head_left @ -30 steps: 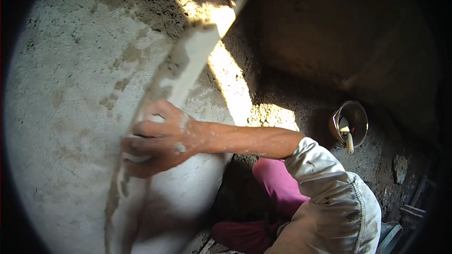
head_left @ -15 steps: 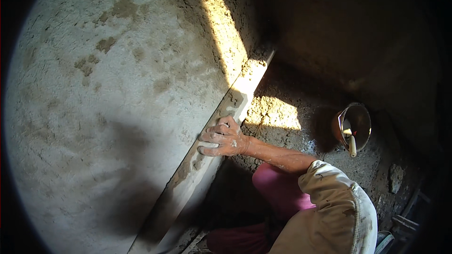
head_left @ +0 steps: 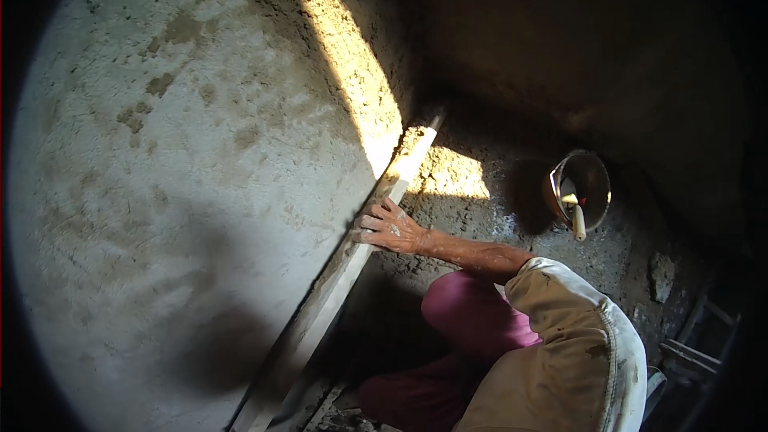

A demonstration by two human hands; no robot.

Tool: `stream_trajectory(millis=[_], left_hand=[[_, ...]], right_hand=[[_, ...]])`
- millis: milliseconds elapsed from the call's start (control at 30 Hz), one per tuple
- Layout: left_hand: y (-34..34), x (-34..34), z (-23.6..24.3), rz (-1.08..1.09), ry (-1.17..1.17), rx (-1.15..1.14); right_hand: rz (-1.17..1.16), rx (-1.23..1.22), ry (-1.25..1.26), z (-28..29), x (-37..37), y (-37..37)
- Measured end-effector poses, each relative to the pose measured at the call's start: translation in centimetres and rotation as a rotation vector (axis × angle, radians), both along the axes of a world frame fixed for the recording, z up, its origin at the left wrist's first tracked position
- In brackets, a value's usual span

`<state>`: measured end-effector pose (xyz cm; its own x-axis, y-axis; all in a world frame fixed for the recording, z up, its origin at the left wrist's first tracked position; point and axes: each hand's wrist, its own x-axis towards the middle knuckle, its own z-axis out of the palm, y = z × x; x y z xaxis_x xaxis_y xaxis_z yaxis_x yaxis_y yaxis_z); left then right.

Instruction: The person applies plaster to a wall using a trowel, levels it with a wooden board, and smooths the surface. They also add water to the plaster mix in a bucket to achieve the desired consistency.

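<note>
While the left hand was out of shot, the right hand (head_left: 390, 228) had a long board (head_left: 330, 296).
Grip was mostly closed, fingers hooked over the board's edge, probably to steady it where it slanted alongside the grey plaster (head_left: 200, 192). Some handled tool (head_left: 579, 224) sat in the bucket (head_left: 551, 196) off right, handle poking out, I guess so it was easy to grab.
</note>
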<state>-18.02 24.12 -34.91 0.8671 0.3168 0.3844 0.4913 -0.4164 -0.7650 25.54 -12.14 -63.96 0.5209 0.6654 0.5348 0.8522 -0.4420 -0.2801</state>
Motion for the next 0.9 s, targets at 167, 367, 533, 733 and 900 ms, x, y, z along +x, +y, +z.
stream_trajectory(millis=[167, 367, 533, 733, 900], left_hand=[[-7.7, 4.8, 15.4, -0.315, 0.042, 0.078], [-15.5, 6.9, 29.9, -0.265, 0.022, -0.209], [-19.3, 9.3, 33.8, -0.409, -0.161, -0.784], [-26.8, 15.9, 39.9, -0.605, -0.519, -1.595], [-33.1, 27.1, 42.4, -0.915, -0.591, -2.037]], right_hand=[[-0.055, -0.043, 0.166, 8.4, -3.6, -3.2], [-0.018, 0.078, 0.359, 25.9, -8.3, -3.8], [-0.145, 0.182, 0.423, 40.8, -9.5, -7.4], [-0.231, 0.312, 0.536, 53.8, -8.8, -11.2], [-0.553, 0.076, 0.493, 46.0, -8.3, -16.9]])
